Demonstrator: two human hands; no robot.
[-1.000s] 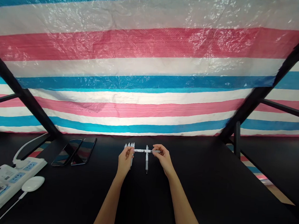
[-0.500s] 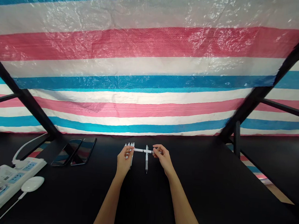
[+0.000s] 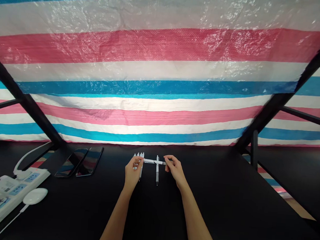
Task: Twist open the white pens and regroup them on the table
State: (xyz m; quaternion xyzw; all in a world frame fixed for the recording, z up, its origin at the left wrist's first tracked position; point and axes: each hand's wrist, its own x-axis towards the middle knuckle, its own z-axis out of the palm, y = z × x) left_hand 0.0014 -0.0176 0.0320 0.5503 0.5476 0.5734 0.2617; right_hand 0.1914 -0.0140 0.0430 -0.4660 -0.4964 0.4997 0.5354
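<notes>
Both my hands hold one white pen (image 3: 153, 161) level above the black table (image 3: 220, 200). My left hand (image 3: 133, 172) pinches its left end, and my right hand (image 3: 174, 168) pinches its right end. Under the held pen a second white pen (image 3: 157, 174) lies on the table, pointing toward me. Several more white pens (image 3: 139, 156) lie side by side behind my left hand, partly hidden by it.
Two dark phones (image 3: 80, 161) lie at the left of the table. A white power strip (image 3: 5, 192) and a white puck-shaped charger (image 3: 35, 196) sit at the near left edge. A striped tarp (image 3: 163, 79) hangs behind. Black frame bars (image 3: 279, 100) slant at both sides.
The hands and the held pen have barely moved; my right fingers have shifted slightly along the pen's right end.
</notes>
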